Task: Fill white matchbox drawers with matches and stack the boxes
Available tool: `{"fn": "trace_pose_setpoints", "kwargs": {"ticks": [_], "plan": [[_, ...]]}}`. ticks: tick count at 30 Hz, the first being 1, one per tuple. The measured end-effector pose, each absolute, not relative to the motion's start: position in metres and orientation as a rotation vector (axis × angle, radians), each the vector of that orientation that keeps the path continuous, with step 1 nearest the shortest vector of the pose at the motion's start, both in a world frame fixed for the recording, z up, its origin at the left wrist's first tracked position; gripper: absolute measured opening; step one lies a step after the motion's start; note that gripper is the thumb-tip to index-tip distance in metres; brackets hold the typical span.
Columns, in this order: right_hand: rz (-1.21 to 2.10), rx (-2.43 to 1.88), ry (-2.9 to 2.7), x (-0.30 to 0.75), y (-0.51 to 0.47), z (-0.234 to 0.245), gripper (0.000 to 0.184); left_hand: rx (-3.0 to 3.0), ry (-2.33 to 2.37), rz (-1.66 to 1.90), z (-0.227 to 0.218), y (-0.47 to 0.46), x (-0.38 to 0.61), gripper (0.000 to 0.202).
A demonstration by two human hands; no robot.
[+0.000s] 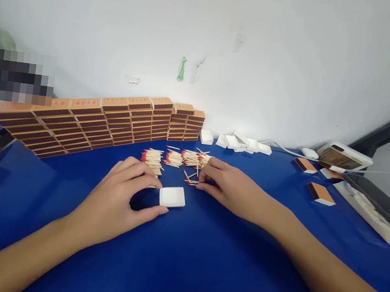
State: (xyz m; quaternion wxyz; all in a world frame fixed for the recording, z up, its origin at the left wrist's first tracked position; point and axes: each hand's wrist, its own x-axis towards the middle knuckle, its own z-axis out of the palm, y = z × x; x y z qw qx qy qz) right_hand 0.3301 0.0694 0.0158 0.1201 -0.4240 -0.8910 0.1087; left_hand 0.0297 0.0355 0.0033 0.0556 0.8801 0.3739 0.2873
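Observation:
My left hand [119, 198] grips a small white matchbox tray [173, 197] at its left end, thumb at the near corner and fingers at the far one. The tray lies low over the blue table, its inside facing up. My right hand [221, 180] is closed in a pinch at a few loose matches [190, 179]; its fingers partly hide what they hold. Just beyond both hands, red-tipped matches lie in several heaps, among them a large left heap [152, 159] and a middle heap [174, 156].
Stacked orange matchboxes [119, 121] form a long wall at the back left. White trays [238, 142] lie by the wall. Loose matchboxes [321, 194], a white device [346, 156], a cable [281, 148] and a dark phone-like slab [381, 204] sit right. A blurred patch covers the far left.

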Motion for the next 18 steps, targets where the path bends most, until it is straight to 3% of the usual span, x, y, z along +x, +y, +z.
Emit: {"fn": "trace_pose_setpoints", "kwargs": {"ticks": [9, 18], "plan": [[0.352, -1.233, -2.573, 0.3279, 0.07, 0.018, 0.006, 2.673, 1.12, 0.888, 0.004, 0.0363, 0.0287, 0.026], [0.328, -1.218, -2.608, 0.3272, 0.0726, 0.012, 0.017, 2.661, 1.126, 0.855, 0.0049, 0.0351, 0.0307, 0.027]]}}
